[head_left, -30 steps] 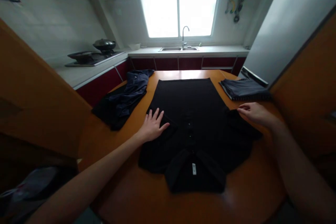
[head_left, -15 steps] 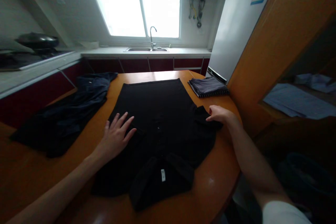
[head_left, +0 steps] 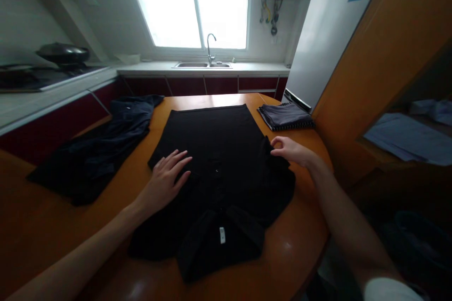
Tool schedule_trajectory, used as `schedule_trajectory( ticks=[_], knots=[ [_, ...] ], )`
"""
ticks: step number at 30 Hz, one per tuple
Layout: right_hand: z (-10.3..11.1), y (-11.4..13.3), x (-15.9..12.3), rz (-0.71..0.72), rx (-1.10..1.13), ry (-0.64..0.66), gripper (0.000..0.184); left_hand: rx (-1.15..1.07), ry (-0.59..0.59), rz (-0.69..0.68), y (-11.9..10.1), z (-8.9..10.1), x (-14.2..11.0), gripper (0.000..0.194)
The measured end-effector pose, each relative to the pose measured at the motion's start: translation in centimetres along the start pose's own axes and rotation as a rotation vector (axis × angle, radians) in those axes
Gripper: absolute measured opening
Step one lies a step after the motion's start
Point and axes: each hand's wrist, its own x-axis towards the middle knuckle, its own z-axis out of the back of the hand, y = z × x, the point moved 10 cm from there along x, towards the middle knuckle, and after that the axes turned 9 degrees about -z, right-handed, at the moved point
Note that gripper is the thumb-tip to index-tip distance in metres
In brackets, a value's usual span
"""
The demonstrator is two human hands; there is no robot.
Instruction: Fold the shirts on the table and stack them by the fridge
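A black collared shirt lies spread on the wooden table, its collar toward me and a small white label showing inside the neck. My left hand rests on the shirt's left side with its fingers spread. At the right side, my right hand pinches the edge of the shirt's sleeve, which is bunched and lifted a little off the table. The shirt's hem points to the far side, near the window.
Dark crumpled clothes lie along the table's left side. A folded stack of grey and striped cloth sits at the far right, beside the white refrigerator. Beyond the table are a counter with a sink and a pan on the stove.
My right hand has drawn the sleeve inward, toward the shirt's middle, and the sleeve is more bunched. My left hand still lies on the shirt. The view has shifted slightly.
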Motion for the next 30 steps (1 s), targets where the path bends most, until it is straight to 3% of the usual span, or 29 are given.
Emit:
schedule_trajectory(
  ticks=[5,7,10,13,16,19,22,26,30],
  knots=[
    [-4.1,2.2,-0.1,0.048,0.271,0.088,0.046,-0.015,0.022,-0.011,-0.5,-0.1,0.0,0.046],
    [-5.8,2.8,-0.2,0.065,0.388,0.191,0.054,-0.027,0.025,-0.021,-0.6,-0.2,0.0,0.046],
    [-6.4,3.4,0.2,0.109,0.504,0.259,0.048,-0.047,0.022,-0.048,-0.8,-0.2,0.0,0.046],
    [-3.0,2.4,1.9,0.147,0.406,-0.01,0.025,-0.082,0.028,-0.079,-1.0,-0.3,0.1,0.045],
    [1.2,1.3,3.5,0.175,0.197,-0.303,0.021,-0.139,0.066,-0.114,-1.7,0.0,0.8,0.042],
    [3.6,0.6,5.6,0.177,0.087,-0.389,0.022,-0.198,0.135,-0.194,-4.1,0.7,2.2,0.038],
    [4.1,0.8,7.5,0.194,0.005,-0.357,0.017,-0.25,0.18,-0.317,-7.9,1.4,3.8,0.031],
    [2.4,1.7,8.8,0.25,-0.099,-0.257,0.015,-0.274,0.248,-0.465,-13.2,0.3,5.7,0.029],
    [0.2,1.9,8.3,0.325,-0.162,-0.179,0.019,-0.22,0.29,-0.589,-17.6,-1.8,7.1,0.032]
  ],
)
